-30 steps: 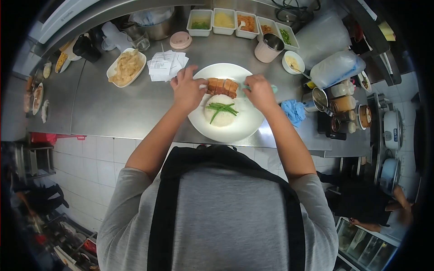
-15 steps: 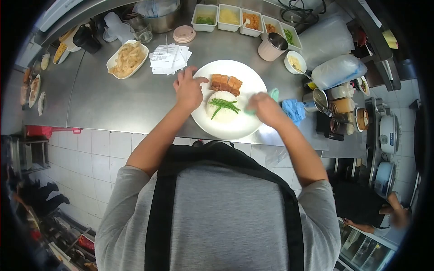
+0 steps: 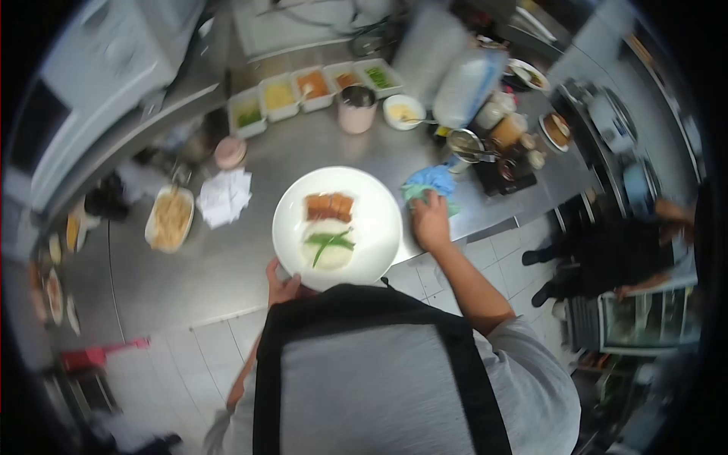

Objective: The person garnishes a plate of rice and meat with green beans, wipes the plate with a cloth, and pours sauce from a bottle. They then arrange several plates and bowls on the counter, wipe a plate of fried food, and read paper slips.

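Observation:
A round white plate (image 3: 375, 243) bears sliced browned meat (image 3: 329, 207) and a mound of white rice (image 3: 331, 259), on which green beans (image 3: 329, 243) lie crossed. My left hand (image 3: 283, 285) grips the lower left rim of the plate, its thumb on the edge. To the right of the plate my right hand (image 3: 431, 221) has its fingers closed on a green cloth (image 3: 413, 193) on the steel counter. A crumpled blue cloth (image 3: 434, 178) lies just beyond these fingers.
White trays (image 3: 282, 97) of toppings line the back of the counter (image 3: 250, 265). Papers (image 3: 224, 199) and a dish of pale food (image 3: 170, 220) sit left. Sauce bottles (image 3: 506, 130) stand right. Beyond them is another person (image 3: 629, 250) in dark clothing.
The view has turned and shifted. My left hand has gone from the plate's upper left to its lower left rim. My right hand has moved the green cloth off the plate to the blue cloth.

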{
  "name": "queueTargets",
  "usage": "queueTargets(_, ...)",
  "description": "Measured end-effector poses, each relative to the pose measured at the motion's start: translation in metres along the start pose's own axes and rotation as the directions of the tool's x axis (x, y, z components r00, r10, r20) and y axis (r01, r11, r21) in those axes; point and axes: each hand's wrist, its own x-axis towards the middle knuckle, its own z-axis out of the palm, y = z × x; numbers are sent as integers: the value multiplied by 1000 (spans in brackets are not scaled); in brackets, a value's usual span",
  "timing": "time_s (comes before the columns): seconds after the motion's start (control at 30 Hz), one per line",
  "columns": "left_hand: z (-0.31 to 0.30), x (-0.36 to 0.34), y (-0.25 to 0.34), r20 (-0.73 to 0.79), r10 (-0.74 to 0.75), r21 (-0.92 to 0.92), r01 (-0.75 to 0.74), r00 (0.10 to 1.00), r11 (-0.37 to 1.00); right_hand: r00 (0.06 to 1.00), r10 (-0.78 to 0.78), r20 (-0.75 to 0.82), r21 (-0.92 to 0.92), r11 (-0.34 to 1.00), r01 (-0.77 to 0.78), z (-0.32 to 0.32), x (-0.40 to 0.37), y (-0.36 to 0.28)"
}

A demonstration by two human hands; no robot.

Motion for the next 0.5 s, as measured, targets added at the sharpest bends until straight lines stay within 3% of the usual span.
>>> queueTargets(0.07,9,4,-2,1,12,-89,-12,1000,996,993,113,29,175,978,-116,2,10,3)
queueTargets(0.13,24,2,-3,-26,-18,-210,12,999,978,984,133,122,236,959,-159,4,25,15)
queueTargets(0.2,25,15,-22,-23,3,-120,-6,1000,993,948,156,277,266,936,-232,-16,37,16)
queueTargets(0.3,26,25,-17,-173,223,216,-184,959,959,966,81,246,437,880,-185,-78,46,20)
queueTargets(0.33,37,14,-1,-229,418,397,-308,879,864,968,-71,240,431,901,-41,-98,49,37)
queueTargets(0.37,49,1,16,-247,601,569,-388,760,725,924,-118,364,459,886,-68,-135,58,49)
queueTargets(0.4,67,-7,33,-102,711,609,-521,696,598,859,-170,483,483,870,-99,-176,69,60)
queueTargets(0.43,90,-13,54,42,791,624,-634,610,456,830,-232,507,519,851,-80,-204,81,78)
queueTargets(0.5,147,-16,85,322,848,599,-784,421,162,851,-226,475,515,855,-61,-249,104,121)
